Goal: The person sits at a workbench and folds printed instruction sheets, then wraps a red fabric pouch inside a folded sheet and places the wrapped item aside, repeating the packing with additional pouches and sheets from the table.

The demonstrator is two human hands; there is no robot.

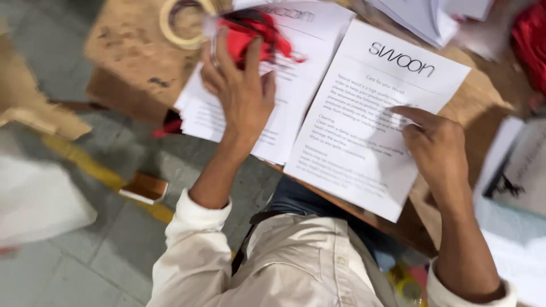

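My left hand (239, 91) reaches over a stack of white printed sheets (284, 125) and closes its fingers on a bunch of red ribbon (256, 31) lying at the stack's far end. My right hand (435, 148) rests on a single white printed sheet (352, 142) to the right, with the index finger pressing on its middle. Both sheets lie on a brown wooden table (136, 51), and the single sheet hangs over the near edge.
A roll of tape (185, 23) sits on the table's far left. More white papers (432, 17) lie at the back, red material (532, 40) at the far right, an open booklet (512, 170) to the right. Cardboard scraps (40, 108) and a white bag (34, 199) lie on the grey floor.
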